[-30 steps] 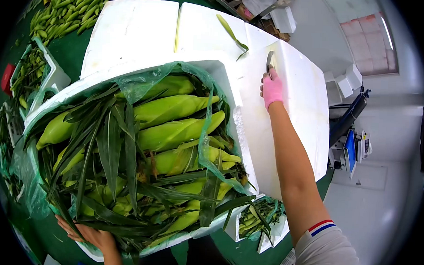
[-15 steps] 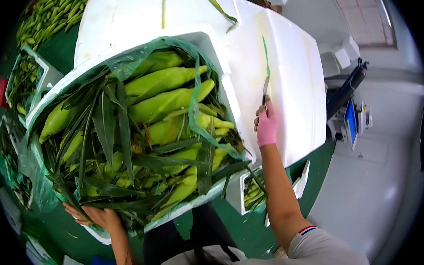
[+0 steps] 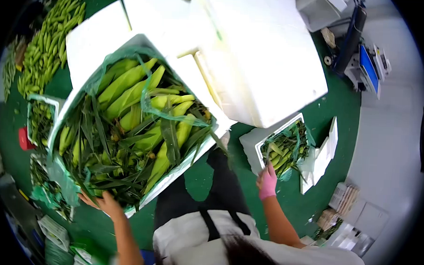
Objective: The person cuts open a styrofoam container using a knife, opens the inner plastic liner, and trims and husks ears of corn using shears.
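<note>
A large white foam box (image 3: 182, 166) lined with green plastic holds several green corn ears (image 3: 131, 96) and long dark leaves. My left hand (image 3: 105, 204) is at its near left edge, fingers spread under the rim and partly hidden by leaves. My right hand (image 3: 267, 181), in a pink glove with bare fingertips, is closed around a knife whose thin blade points up. It is over the near edge of a smaller foam box (image 3: 257, 151) holding corn and leaves, right of my legs.
White foam boxes (image 3: 277, 50) stand behind the large box. A pile of corn (image 3: 47, 49) lies on the green floor at the far left, near more filled boxes (image 3: 57, 104). A blue-topped device (image 3: 369, 68) is at the right.
My right hand has moved down and nearer my body with the knife, away from the white box top. The view has turned, and the large box appears tilted differently. My left hand stays at its edge.
</note>
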Demonstrator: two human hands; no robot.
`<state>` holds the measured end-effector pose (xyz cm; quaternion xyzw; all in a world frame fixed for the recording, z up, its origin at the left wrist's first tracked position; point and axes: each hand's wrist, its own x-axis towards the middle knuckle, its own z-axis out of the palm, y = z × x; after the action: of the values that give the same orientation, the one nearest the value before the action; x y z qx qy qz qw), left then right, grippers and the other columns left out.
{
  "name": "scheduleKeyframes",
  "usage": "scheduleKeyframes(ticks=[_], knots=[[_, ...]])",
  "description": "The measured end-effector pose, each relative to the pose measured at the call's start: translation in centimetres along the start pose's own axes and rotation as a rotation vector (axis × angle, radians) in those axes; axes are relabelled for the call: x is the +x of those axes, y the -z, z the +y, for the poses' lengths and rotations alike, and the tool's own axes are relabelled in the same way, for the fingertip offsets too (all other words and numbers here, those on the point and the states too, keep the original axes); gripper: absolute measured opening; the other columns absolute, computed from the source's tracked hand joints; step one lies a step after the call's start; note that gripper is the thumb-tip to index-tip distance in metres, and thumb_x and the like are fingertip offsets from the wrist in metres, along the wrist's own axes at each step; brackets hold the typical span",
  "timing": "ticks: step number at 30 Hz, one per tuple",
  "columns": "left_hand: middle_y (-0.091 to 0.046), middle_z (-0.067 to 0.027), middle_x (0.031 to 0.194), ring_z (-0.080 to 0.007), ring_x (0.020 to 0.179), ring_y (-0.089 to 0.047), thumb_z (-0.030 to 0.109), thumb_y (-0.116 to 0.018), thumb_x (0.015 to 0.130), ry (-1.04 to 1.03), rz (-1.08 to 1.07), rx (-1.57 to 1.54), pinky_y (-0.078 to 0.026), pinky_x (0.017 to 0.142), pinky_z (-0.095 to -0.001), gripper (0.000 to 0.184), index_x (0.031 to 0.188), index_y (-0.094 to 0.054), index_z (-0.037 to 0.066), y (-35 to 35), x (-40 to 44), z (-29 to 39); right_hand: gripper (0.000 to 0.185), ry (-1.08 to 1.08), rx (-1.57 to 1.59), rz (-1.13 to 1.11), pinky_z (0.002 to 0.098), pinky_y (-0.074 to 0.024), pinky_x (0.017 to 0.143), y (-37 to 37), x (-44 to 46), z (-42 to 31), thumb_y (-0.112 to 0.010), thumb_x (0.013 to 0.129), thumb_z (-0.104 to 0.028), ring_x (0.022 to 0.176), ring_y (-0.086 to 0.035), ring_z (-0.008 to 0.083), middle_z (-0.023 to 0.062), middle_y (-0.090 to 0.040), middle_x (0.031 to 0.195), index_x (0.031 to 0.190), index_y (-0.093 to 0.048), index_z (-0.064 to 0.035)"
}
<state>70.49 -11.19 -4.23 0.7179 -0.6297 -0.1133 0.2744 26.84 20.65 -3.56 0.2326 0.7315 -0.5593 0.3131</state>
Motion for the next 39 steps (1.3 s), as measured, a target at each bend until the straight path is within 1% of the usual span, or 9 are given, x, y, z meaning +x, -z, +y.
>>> scheduleKeyframes(ticks=[5,8,11,17,27,31,32,34,39], knots=[[-0.029,-0.0220,0.156,-0.0369,0.146,-0.023,0.011,-0.050,0.086,-0.596,-0.258,-0.458,-0.014,0.120,-0.0475,0.071,0.151,-0.026,-0.004,-2.0,-3.7,29.3,0.009,-0.418,0.260,0.440,0.0297,-0.0473,0.045,19.5,3.2,5.4,-0.054,0.096,-0.019,0.054,-0.052,0.0159,0.0021,-0.054,0.070,0.096,-0.059,-0.0108],[-0.039,-0.0167,0.151,-0.0290,0.140,-0.037,0.007,-0.049,0.091,0.123,-0.965,-1.198,-0.031,0.113,-0.0398,0.065,0.152,-0.028,0.001,-12.0,-11.5,39.5,0.014,-0.051,0.422,0.406,0.0274,-0.0403,0.041,19.0,8.4,-2.2,-0.063,0.092,-0.022,0.051,-0.050,0.0138,0.0006,-0.051,0.066,0.086,-0.059,-0.0100],[-0.028,-0.0133,0.156,-0.0271,0.142,-0.032,0.048,-0.039,0.101,0.726,-1.155,-1.049,-0.032,0.112,-0.0390,0.072,0.155,-0.019,0.005,-26.8,-17.6,41.1,0.015,0.438,0.281,0.358,0.0271,-0.0411,0.050,17.3,18.8,-14.1,-0.064,0.092,-0.019,0.062,-0.055,0.0119,0.0021,-0.058,0.073,0.099,-0.062,-0.0063],[-0.048,-0.0132,0.143,-0.0297,0.132,-0.047,0.056,-0.038,0.098,0.986,-0.816,-0.854,-0.037,0.110,-0.0428,0.072,0.148,-0.035,0.005,-21.8,-19.2,50.9,0.038,0.617,0.026,-0.317,0.0251,-0.0470,0.074,10.3,38.4,-33.1,-0.063,0.092,-0.017,0.084,-0.058,0.0105,-0.0015,-0.064,0.095,0.127,-0.061,-0.0050],[-0.056,-0.0140,0.132,-0.0309,0.117,-0.057,0.047,-0.050,0.092,0.946,-0.706,-0.570,-0.046,0.100,-0.0474,0.064,0.139,-0.043,0.003,-11.9,-13.3,57.2,0.029,0.774,-0.237,-0.089,0.0279,-0.0485,0.068,7.8,24.7,-47.4,-0.061,0.093,-0.019,0.074,-0.060,0.0113,0.0065,-0.069,0.086,0.117,-0.064,-0.0019],[-0.060,-0.0145,0.125,-0.0334,0.111,-0.061,0.037,-0.056,0.091,0.229,-0.706,-1.029,-0.050,0.095,-0.0536,0.051,0.129,-0.052,0.002,-5.0,-7.4,61.1,0.037,0.644,0.216,-0.398,0.0250,-0.0472,0.065,7.5,18.5,-58.1,-0.050,0.100,-0.024,0.081,-0.061,0.0119,0.0088,-0.070,0.103,0.131,-0.055,-0.0043],[-0.056,-0.0165,0.134,-0.0350,0.119,-0.058,0.047,-0.042,0.096,0.446,-0.629,-1.216,-0.050,0.093,-0.0549,0.064,0.143,-0.042,0.003,-3.7,-4.8,64.7,0.039,0.632,0.391,-0.467,0.0247,-0.0472,0.065,6.6,17.7,-60.5,-0.048,0.100,-0.025,0.082,-0.062,0.0134,0.0100,-0.069,0.105,0.134,-0.051,-0.0066],[-0.050,-0.0157,0.143,-0.0346,0.125,-0.054,0.056,-0.037,0.097,0.160,-1.041,-1.482,-0.048,0.096,-0.0575,0.069,0.147,-0.039,0.009,-1.2,1.2,66.2,0.042,0.676,0.549,-0.447,0.0256,-0.0479,0.063,4.2,20.1,-64.2,-0.048,0.100,-0.027,0.081,-0.063,0.0160,0.0116,-0.068,0.106,0.138,-0.047,-0.0104],[-0.055,-0.0041,0.113,-0.0155,0.105,-0.056,0.026,-0.057,0.097,-0.269,-0.589,-0.682,-0.048,0.083,-0.0340,0.026,0.120,-0.050,0.016,-3.5,18.7,70.8,0.044,0.581,-0.294,-0.172,0.0319,-0.0508,0.052,-8.6,43.1,-57.5,-0.053,0.095,-0.023,0.066,-0.060,0.0154,0.0100,-0.063,0.094,0.136,-0.046,-0.0106]])
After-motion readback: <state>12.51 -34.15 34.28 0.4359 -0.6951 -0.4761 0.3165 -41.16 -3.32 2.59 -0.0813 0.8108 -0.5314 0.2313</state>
